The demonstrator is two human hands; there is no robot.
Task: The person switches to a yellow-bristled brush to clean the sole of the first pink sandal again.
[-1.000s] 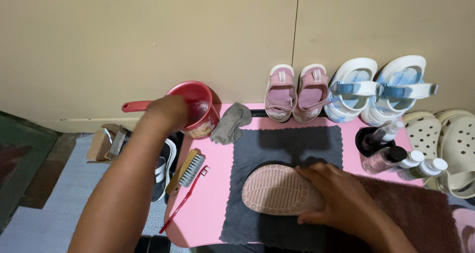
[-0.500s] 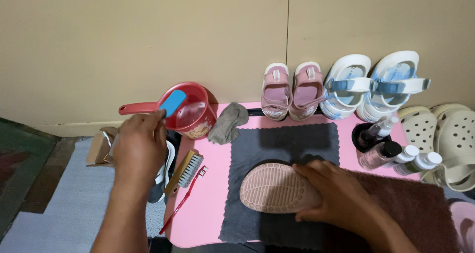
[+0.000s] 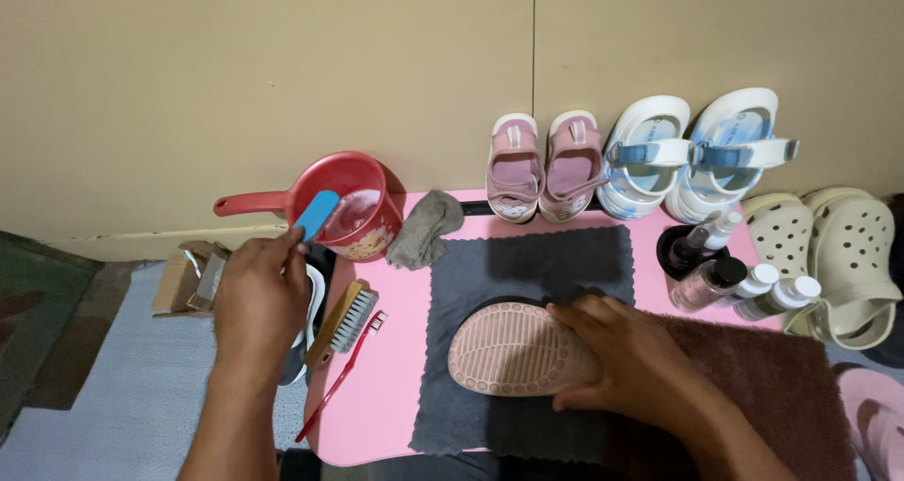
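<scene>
While hands work, pink table [image 3: 395, 387] abuts beige wall [image 3: 282, 76].

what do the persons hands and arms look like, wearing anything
Both are bare: the left hand and right hand show no gloves, rings, watch or bracelets, and no sleeves reach either forearm as far as the picture shows. Fingernails look short and unpainted.

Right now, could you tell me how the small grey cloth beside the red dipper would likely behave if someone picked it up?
The grey cloth lies crumpled in soft folds, so it would probably droop limply and feel light. It touches the red dipper, which seems to hold sudsy water, so it may be damp. Being bunched fabric on the pink table, it should not roll or slip.
</scene>
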